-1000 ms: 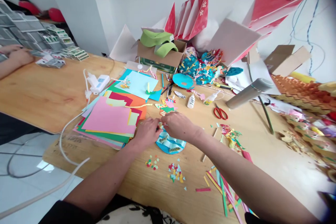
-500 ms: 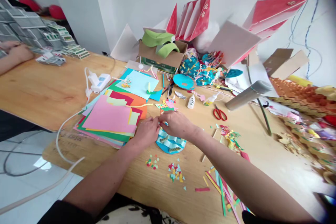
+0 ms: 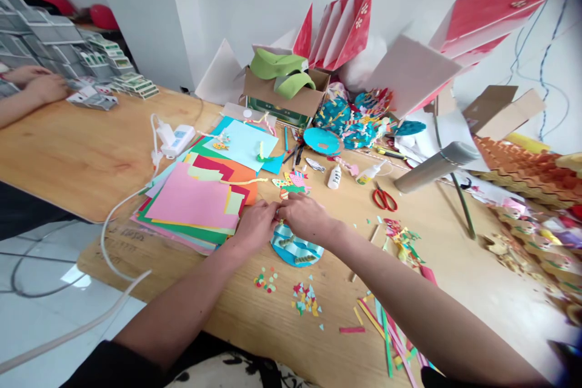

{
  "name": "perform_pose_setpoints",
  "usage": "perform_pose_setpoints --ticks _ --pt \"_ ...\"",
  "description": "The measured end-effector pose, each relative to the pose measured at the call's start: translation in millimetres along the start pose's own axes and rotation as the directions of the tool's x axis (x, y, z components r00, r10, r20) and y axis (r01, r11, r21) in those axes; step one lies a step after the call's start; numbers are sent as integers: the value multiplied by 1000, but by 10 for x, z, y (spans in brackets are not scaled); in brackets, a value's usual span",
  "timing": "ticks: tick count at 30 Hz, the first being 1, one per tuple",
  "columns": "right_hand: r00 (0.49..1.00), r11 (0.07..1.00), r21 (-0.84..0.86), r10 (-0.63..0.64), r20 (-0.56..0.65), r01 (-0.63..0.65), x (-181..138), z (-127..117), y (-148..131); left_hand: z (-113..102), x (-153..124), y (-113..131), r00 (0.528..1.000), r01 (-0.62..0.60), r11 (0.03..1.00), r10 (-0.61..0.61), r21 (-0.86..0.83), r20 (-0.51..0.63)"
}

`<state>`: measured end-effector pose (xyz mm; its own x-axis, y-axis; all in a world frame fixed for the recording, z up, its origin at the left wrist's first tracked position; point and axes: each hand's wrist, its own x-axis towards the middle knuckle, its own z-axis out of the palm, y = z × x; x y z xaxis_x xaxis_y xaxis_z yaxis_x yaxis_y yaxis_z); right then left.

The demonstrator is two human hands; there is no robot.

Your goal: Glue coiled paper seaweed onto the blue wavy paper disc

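While the left hand (image 3: 256,227) and right hand (image 3: 304,217) meet over a blue paper disc (image 3: 296,248), their fingers curl inward and close together; whether they pinch anything between them cannot be told, as the fingertips (image 3: 274,211) hide the spot. The disc lies on the wooden table (image 3: 91,157), under and just toward the body from the right hand, and carries pale blue strips and small twisted paper pieces.

Judged step: fitting small paper parts onto the disc. The next move calls for a steady hold on that spot.

Left of the left hand: a stack of coloured paper sheets (image 3: 186,200). Beyond the right hand: a white glue bottle (image 3: 334,177) and red-handled scissors (image 3: 384,199). Bottle labels are too small to read. A co-worker's hand (image 3: 45,89) rests far to the left.
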<state>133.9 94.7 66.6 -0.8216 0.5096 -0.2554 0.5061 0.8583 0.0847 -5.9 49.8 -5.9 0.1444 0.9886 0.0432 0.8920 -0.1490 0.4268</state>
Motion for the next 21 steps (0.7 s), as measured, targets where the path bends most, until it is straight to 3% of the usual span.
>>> perform_pose_setpoints --ticks 8,21 --pt "991 991 -58 -126 -33 124 27 62 44 20 14 -39 1000 5 1000 -5 -17 -8" --pt "983 986 -67 -160 -90 154 28 189 66 7 21 -36 1000 4 999 -5 -34 -30"
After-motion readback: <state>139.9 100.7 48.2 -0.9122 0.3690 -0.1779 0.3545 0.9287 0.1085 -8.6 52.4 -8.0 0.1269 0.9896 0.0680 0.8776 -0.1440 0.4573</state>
